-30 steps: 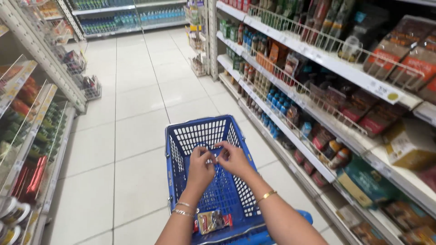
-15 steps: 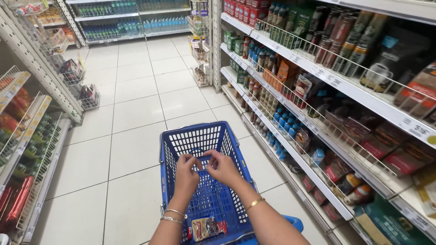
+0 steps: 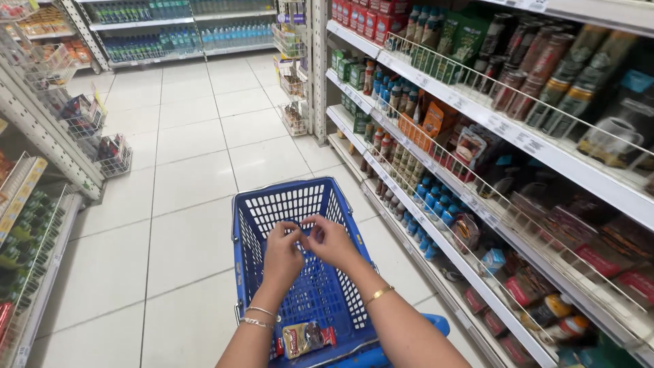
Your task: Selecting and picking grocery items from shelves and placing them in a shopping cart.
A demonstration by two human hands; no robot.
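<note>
**Supermarket aisle: both hands meet over the blue basket**

A white-tiled aisle [image 3: 184, 177] runs between stocked wire-fronted shelves [image 3: 477, 136]. Directly below and ahead of the hands sits a blue perforated plastic shopping basket [image 3: 272, 204], its long axis pointing away down the aisle. The left hand [image 3: 283, 255] and right hand [image 3: 332, 242] hover above its middle, fingertips pinched together and touching; whether they grip anything I cannot tell. A glossy red-and-gold foil packet [image 3: 304, 338] lies flat at the near end, beside the left wrist.

A packet [image 3: 304, 339] lies in the basket [image 3: 255, 211] (near end); both hands [image 3: 283, 255] meet above it; shelves [image 3: 477, 123] stand right.
</note>
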